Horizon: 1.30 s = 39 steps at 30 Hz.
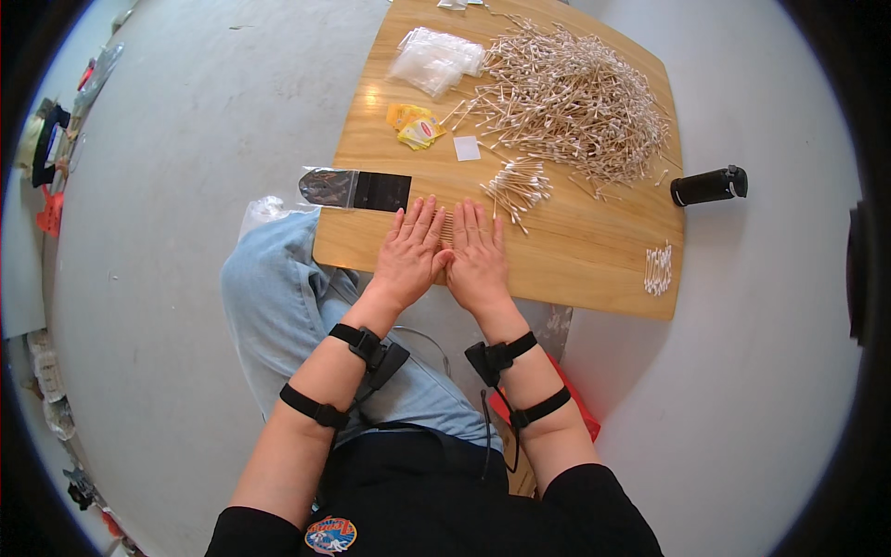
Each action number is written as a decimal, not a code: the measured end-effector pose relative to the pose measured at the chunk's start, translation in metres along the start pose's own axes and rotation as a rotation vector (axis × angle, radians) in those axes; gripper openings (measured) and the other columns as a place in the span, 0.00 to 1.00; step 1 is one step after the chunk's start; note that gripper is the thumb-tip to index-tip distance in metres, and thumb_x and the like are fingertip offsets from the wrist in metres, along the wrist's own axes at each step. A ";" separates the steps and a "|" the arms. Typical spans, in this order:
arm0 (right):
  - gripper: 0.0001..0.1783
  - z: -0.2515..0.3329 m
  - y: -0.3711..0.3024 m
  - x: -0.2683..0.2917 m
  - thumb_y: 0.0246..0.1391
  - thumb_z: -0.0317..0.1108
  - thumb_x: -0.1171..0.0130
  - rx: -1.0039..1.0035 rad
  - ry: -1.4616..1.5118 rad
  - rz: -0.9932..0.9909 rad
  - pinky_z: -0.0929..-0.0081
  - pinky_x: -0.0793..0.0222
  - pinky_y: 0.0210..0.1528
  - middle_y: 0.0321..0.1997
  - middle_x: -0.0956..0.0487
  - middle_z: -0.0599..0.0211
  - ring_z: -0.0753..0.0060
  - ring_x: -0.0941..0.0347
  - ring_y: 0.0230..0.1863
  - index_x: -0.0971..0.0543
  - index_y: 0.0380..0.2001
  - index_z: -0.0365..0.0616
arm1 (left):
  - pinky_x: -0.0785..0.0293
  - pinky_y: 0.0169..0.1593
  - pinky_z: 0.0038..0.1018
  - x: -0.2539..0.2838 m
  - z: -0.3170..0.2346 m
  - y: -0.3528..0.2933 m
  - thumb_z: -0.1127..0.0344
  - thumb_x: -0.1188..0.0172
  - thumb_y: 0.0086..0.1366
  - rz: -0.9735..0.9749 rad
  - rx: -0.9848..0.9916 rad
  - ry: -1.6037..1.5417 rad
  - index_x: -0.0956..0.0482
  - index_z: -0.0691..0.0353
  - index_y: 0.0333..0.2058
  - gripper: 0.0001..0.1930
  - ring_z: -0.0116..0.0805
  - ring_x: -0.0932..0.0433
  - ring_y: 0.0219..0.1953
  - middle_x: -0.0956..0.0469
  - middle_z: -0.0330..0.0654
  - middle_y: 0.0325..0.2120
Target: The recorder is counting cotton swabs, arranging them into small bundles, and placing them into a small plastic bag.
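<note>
My left hand point(406, 252) and my right hand point(478, 255) lie side by side near the table's front edge, palms down with fingers stretched out. Between them a row of cotton swabs point(447, 226) shows its parallel wooden sticks; the ends are mostly covered by the hands. Just beyond the right fingers spreads a small loose heap of cotton swabs point(518, 186). Left of the left fingertips lies a clear plastic bag with a black panel point(381, 191), its transparent end toward the table's left edge.
A big pile of cotton swabs point(580, 107) covers the wooden table's point(575, 255) far right. Clear bags point(436, 58), yellow packets point(418, 127) and a white square card point(467, 148) lie far left. A small swab bunch point(657, 269) sits near the right edge, beside a black cylinder point(709, 186).
</note>
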State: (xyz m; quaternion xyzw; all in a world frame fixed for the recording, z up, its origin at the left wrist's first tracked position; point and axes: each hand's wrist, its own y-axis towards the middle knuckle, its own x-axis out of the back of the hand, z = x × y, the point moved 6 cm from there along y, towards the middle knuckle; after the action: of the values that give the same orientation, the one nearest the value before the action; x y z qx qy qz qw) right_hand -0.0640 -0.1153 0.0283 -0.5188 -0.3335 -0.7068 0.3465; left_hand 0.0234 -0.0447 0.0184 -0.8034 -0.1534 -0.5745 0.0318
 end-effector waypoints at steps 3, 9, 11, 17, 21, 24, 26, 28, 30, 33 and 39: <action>0.34 -0.003 0.006 -0.003 0.61 0.44 0.52 0.027 0.012 -0.019 0.51 0.67 0.75 0.72 0.41 0.52 0.56 0.52 0.75 0.39 0.66 0.36 | 0.60 0.72 0.42 -0.001 0.001 -0.001 0.48 0.52 0.68 0.001 0.009 -0.017 0.42 0.63 0.66 0.34 0.44 0.52 0.72 0.49 0.50 0.70; 0.34 -0.003 0.013 -0.001 0.63 0.45 0.55 0.129 -0.038 0.001 0.51 0.67 0.75 0.72 0.42 0.52 0.56 0.51 0.74 0.40 0.66 0.36 | 0.60 0.72 0.42 0.004 0.002 0.001 0.47 0.51 0.68 0.018 0.022 0.058 0.43 0.64 0.66 0.35 0.45 0.53 0.72 0.49 0.50 0.70; 0.34 -0.001 0.014 -0.002 0.63 0.45 0.55 0.138 -0.054 0.008 0.51 0.68 0.75 0.72 0.42 0.54 0.57 0.51 0.74 0.40 0.67 0.36 | 0.61 0.72 0.42 0.003 0.003 0.000 0.47 0.51 0.68 0.023 0.032 0.049 0.43 0.64 0.67 0.35 0.45 0.54 0.72 0.49 0.50 0.70; 0.24 -0.008 0.009 0.017 0.56 0.31 0.47 0.115 0.189 -0.217 0.53 0.54 0.71 0.64 0.30 0.54 0.53 0.39 0.68 0.28 0.57 0.39 | 0.60 0.72 0.41 0.000 0.004 -0.001 0.48 0.52 0.68 0.005 0.042 0.027 0.42 0.63 0.66 0.34 0.44 0.52 0.72 0.49 0.49 0.70; 0.13 -0.033 -0.007 0.035 0.40 0.18 0.46 -0.061 0.484 -0.500 0.61 0.34 0.46 0.35 0.22 0.63 0.55 0.27 0.42 0.19 0.29 0.43 | 0.59 0.72 0.41 -0.002 0.005 0.000 0.51 0.53 0.69 -0.055 0.043 0.091 0.41 0.61 0.66 0.32 0.42 0.50 0.72 0.47 0.47 0.69; 0.11 -0.026 -0.008 0.030 0.40 0.18 0.45 -0.082 0.589 -0.381 0.64 0.32 0.41 0.31 0.24 0.64 0.57 0.28 0.37 0.18 0.25 0.43 | 0.59 0.72 0.40 -0.002 0.003 0.000 0.52 0.53 0.69 -0.060 0.059 0.110 0.41 0.60 0.66 0.31 0.40 0.50 0.72 0.46 0.45 0.69; 0.10 -0.027 -0.007 0.031 0.40 0.18 0.45 -0.097 0.557 -0.389 0.64 0.32 0.40 0.30 0.24 0.64 0.58 0.28 0.37 0.18 0.25 0.43 | 0.59 0.72 0.40 -0.001 0.003 0.000 0.53 0.53 0.69 -0.055 0.068 0.103 0.41 0.60 0.66 0.31 0.40 0.50 0.72 0.46 0.45 0.69; 0.09 -0.028 -0.006 0.030 0.40 0.19 0.45 -0.111 0.527 -0.395 0.65 0.32 0.38 0.29 0.25 0.64 0.58 0.29 0.36 0.18 0.24 0.43 | 0.59 0.72 0.40 -0.002 0.001 0.001 0.53 0.52 0.69 -0.044 0.070 0.100 0.41 0.60 0.66 0.31 0.39 0.49 0.71 0.45 0.44 0.69; 0.09 -0.028 -0.006 0.029 0.41 0.19 0.45 -0.117 0.483 -0.395 0.64 0.31 0.39 0.29 0.25 0.64 0.58 0.29 0.36 0.18 0.24 0.43 | 0.59 0.72 0.40 -0.002 0.003 0.000 0.53 0.52 0.69 -0.058 0.068 0.097 0.41 0.59 0.66 0.31 0.39 0.49 0.71 0.45 0.44 0.69; 0.09 -0.026 -0.006 0.031 0.41 0.19 0.44 -0.127 0.480 -0.411 0.64 0.31 0.38 0.28 0.25 0.64 0.58 0.29 0.35 0.18 0.24 0.43 | 0.59 0.72 0.40 -0.001 0.003 -0.001 0.53 0.52 0.69 -0.068 0.063 0.093 0.41 0.59 0.67 0.31 0.39 0.49 0.71 0.45 0.44 0.69; 0.08 -0.027 -0.004 0.032 0.41 0.19 0.44 -0.123 0.503 -0.399 0.65 0.31 0.38 0.28 0.24 0.64 0.58 0.29 0.35 0.18 0.23 0.43 | 0.60 0.72 0.40 -0.001 0.003 0.000 0.52 0.52 0.69 -0.062 0.070 0.083 0.42 0.59 0.67 0.31 0.39 0.50 0.72 0.46 0.44 0.69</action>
State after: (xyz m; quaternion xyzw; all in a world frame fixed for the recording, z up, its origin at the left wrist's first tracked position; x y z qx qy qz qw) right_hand -0.0882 -0.1397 0.0523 -0.2723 -0.2890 -0.8856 0.2408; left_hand 0.0257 -0.0440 0.0165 -0.7721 -0.1967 -0.6024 0.0482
